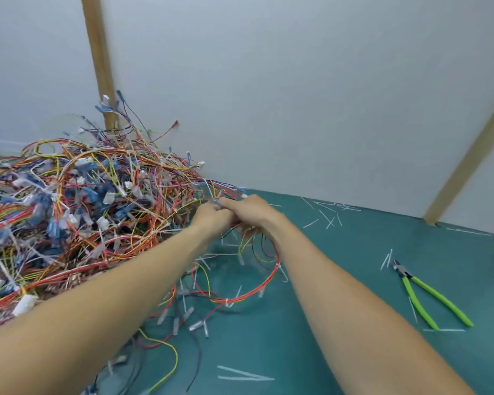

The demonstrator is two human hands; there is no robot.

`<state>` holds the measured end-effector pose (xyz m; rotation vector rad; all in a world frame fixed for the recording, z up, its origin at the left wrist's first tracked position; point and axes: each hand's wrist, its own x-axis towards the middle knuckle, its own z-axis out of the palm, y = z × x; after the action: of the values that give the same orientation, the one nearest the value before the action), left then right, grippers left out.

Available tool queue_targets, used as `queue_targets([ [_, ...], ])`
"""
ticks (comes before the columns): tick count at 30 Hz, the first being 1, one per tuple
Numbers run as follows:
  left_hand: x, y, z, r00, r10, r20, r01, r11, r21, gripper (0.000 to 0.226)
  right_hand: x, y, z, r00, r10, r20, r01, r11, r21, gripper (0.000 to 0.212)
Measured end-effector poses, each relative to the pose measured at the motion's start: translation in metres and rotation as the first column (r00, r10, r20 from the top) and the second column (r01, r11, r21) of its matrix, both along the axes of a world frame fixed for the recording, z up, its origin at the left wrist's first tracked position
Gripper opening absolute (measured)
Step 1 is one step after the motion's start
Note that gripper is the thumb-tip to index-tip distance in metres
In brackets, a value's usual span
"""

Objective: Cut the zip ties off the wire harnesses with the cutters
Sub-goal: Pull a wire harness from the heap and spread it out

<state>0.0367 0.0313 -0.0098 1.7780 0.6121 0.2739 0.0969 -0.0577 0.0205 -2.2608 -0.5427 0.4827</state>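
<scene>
Both hands, left [211,216] and right [250,210], gripped one wire harness [257,269] mid-frame; green cutters [428,295] lay on the bench [354,280] at right.

Big tangled heap of wire harnesses [77,212] at left, red, orange, yellow, blue, with white connectors. One harness loop [248,277] lifted off the mat, white zip ties on it. Green-handled cutters [428,295] lie at right, handles spread, cut ties [325,216] scattered around
</scene>
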Motion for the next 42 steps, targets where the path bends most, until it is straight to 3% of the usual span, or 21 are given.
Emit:
queue_targets([
  [2, 0.002, 0.007, 0.007, 0.999, 0.024, -0.028, -0.025, 1.0, -0.009, 0.031, -0.001, -0.004, -0.006, 0.999, -0.045, -0.028, 0.047, 0.996, 0.073, 0.026],
  [4, 0.007, 0.016, 0.017, 0.993, 0.117, 0.002, -0.115, 0.982, -0.149, 0.043, -0.004, -0.016, -0.01, 0.992, -0.028, -0.12, 0.049, 0.984, 0.173, 0.022],
  [7, 0.011, 0.031, 0.034, 0.973, 0.225, 0.06, -0.188, 0.912, -0.364, 0.026, -0.018, -0.034, -0.008, 0.977, 0.118, -0.177, -0.093, 0.985, 0.145, 0.024],
  [10, 0.015, 0.043, 0.036, 0.905, 0.415, 0.089, -0.37, 0.875, -0.313, 0.028, -0.021, -0.048, 0.002, 0.976, 0.169, -0.135, -0.151, 0.979, 0.136, 0.033],
  [13, 0.017, 0.044, 0.045, 0.786, 0.591, 0.179, -0.517, 0.789, -0.333, 0.035, -0.014, -0.049, 0.007, 0.979, -0.008, -0.202, 0.083, 0.928, 0.363, 0.033],
  [15, 0.02, 0.043, 0.059, 0.735, 0.629, 0.255, -0.51, 0.76, -0.404, 0.03, -0.016, -0.036, 0.004, 0.981, -0.165, -0.099, 0.189, 0.925, 0.329, 0.028],
  [17, 0.021, 0.042, 0.068, 0.73, 0.603, 0.321, -0.465, 0.783, -0.413, 0.026, -0.027, -0.017, -0.005, 0.994, -0.105, -0.03, 0.108, 0.983, 0.148, 0.031],
  [18, 0.022, 0.045, 0.067, 0.779, 0.53, 0.336, -0.419, 0.838, -0.35, 0.027, -0.031, -0.011, -0.01, 0.996, -0.077, -0.035, 0.081, 0.984, 0.159, 0.034],
  [19, 0.02, 0.05, 0.066, 0.839, 0.435, 0.328, -0.361, 0.894, -0.264, 0.03, -0.032, -0.01, -0.007, 0.992, -0.07, -0.101, 0.093, 0.964, 0.248, 0.035],
  [21, 0.014, 0.064, 0.06, 0.884, 0.356, 0.302, -0.317, 0.933, -0.171, 0.034, -0.014, -0.014, -0.003, 0.952, -0.275, -0.135, 0.306, 0.848, 0.433, 0.036],
  [23, 0.014, 0.07, 0.059, 0.813, 0.486, 0.32, -0.448, 0.874, -0.189, 0.029, -0.004, -0.024, -0.004, 0.92, -0.338, -0.197, 0.391, 0.804, 0.448, 0.036],
  [25, 0.015, 0.069, 0.068, 0.698, 0.628, 0.345, -0.454, 0.76, -0.466, 0.025, -0.001, -0.027, -0.009, 0.884, -0.37, -0.285, 0.467, 0.708, 0.53, 0.035],
  [27, 0.018, 0.067, 0.073, 0.728, 0.6, 0.331, -0.321, 0.725, -0.609, 0.026, 0.008, -0.038, -0.015, 0.803, -0.531, -0.271, 0.575, 0.571, 0.585, 0.037],
  [29, 0.024, 0.069, 0.069, 0.865, 0.423, 0.268, -0.273, 0.847, -0.457, 0.022, 0.015, -0.057, -0.019, 0.789, -0.551, -0.272, 0.58, 0.524, 0.624, 0.039],
  [31, 0.028, 0.068, 0.063, 0.946, 0.277, 0.168, -0.228, 0.938, -0.261, 0.022, 0.029, -0.08, -0.017, 0.703, -0.673, -0.229, 0.632, 0.444, 0.635, 0.042],
  [32, 0.028, 0.063, 0.061, 0.967, 0.217, 0.132, -0.192, 0.964, -0.183, 0.022, 0.032, -0.093, -0.017, 0.687, -0.701, -0.19, 0.638, 0.457, 0.619, 0.04],
  [36, 0.023, 0.015, 0.052, 1.0, 0.008, 0.016, -0.011, 0.988, 0.155, 0.023, 0.036, -0.127, -0.011, 0.789, -0.594, -0.156, 0.542, 0.553, 0.633, 0.032],
  [37, 0.019, -0.002, 0.046, 0.997, -0.072, -0.038, 0.08, 0.95, 0.301, 0.025, 0.034, -0.133, -0.01, 0.826, -0.541, -0.158, 0.514, 0.608, 0.605, 0.029],
  [39, 0.006, -0.041, 0.031, 0.952, -0.197, -0.235, 0.301, 0.746, 0.595, 0.038, 0.028, -0.142, -0.007, 0.87, -0.463, -0.168, 0.47, 0.677, 0.567, 0.025],
  [42, -0.014, -0.08, 0.016, 0.873, -0.063, -0.484, 0.484, 0.225, 0.845, 0.051, 0.019, -0.151, -0.001, 0.89, -0.418, -0.181, 0.445, 0.71, 0.546, 0.028],
])
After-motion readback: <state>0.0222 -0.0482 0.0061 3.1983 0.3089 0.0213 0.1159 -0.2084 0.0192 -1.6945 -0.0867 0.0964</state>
